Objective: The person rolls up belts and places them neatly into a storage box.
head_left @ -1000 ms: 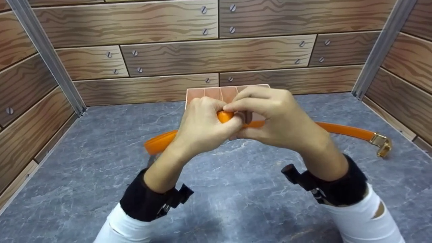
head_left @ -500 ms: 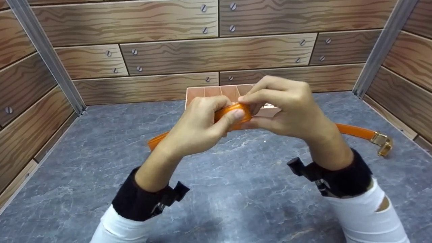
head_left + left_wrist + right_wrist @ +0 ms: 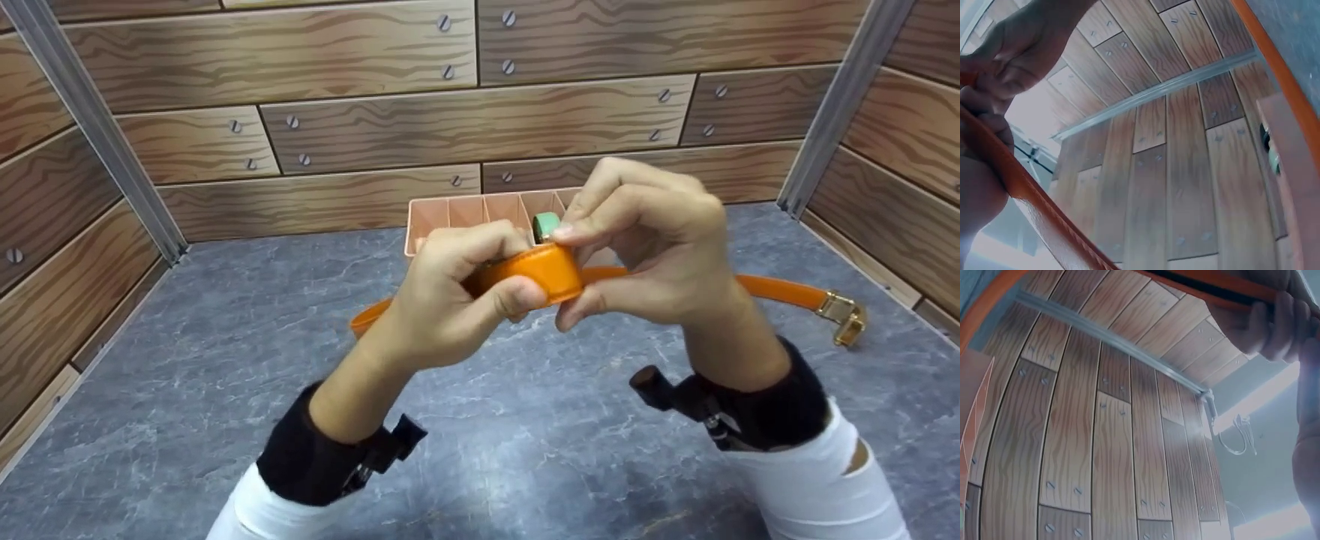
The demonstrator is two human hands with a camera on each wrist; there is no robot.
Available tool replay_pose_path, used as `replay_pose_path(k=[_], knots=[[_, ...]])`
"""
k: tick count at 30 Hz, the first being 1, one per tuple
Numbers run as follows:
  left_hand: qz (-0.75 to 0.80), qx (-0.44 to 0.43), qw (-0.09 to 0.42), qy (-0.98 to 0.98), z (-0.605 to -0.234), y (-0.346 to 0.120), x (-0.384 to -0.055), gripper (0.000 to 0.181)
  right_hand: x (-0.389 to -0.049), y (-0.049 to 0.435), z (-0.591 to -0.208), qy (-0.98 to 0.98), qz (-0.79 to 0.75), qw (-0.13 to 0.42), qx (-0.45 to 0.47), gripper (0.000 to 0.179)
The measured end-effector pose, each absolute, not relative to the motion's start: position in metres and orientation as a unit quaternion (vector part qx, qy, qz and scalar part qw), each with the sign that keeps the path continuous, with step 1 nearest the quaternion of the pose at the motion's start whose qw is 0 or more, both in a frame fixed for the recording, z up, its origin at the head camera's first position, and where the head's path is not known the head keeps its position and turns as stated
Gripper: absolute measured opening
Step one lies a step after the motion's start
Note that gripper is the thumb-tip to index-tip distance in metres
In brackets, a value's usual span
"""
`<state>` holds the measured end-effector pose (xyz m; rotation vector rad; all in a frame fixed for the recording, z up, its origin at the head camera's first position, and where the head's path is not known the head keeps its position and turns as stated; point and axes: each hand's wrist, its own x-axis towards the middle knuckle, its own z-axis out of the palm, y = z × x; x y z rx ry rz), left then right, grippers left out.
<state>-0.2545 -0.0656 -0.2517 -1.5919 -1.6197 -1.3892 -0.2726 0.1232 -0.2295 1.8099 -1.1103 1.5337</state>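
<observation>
An orange belt (image 3: 551, 271) is bent into a loop at its near end, held up above the table. My left hand (image 3: 450, 300) grips this loop, its thumb pressed along the near face. At the loop's right end, my right hand (image 3: 652, 247) pinches the belt by its edges between thumb and fingertips. The rest of the belt runs behind both hands, ending at a gold buckle (image 3: 841, 315) on the right. In the left wrist view the belt strap (image 3: 1044, 208) crosses below the fingers. Inside the left palm, the belt is hidden.
Behind the hands stands a pink divided box (image 3: 430, 219), partly covered by them. A rolled green belt (image 3: 546, 225) sits in one compartment. Wood-patterned walls (image 3: 480, 124) enclose the grey marbled table (image 3: 480, 450).
The orange loop has come out from between the hands and shows larger. My right hand has shifted right and up. The green roll has come into sight, and the belt's left bend has drawn inward.
</observation>
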Motion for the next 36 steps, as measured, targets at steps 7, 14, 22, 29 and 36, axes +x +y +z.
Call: replay_pose_path(k=[7,14,22,29,36], knots=[[-0.457,-0.535,0.357,-0.614,-0.253,-0.063,-0.255,0.067,-0.266,0.107,-0.236,-0.403,0.545,0.318,0.663,0.051],[-0.519,-0.527,0.198,-0.644,-0.249,-0.068,-0.249,0.069,-0.255,0.102,-0.24,-0.452,0.459,0.397,0.653,0.044],[-0.531,-0.519,0.164,-0.649,-0.245,-0.068,-0.239,0.049,-0.249,0.103,-0.236,-0.485,0.459,0.37,0.646,0.043],[-0.493,-0.417,0.223,-0.73,-0.248,-0.064,-0.236,0.022,-0.242,0.109,-0.231,-0.59,0.32,0.412,0.616,0.039],[-0.313,-0.308,0.327,-0.837,-0.249,-0.061,-0.238,0.031,-0.242,0.113,-0.238,-0.644,0.098,0.488,0.582,0.023]])
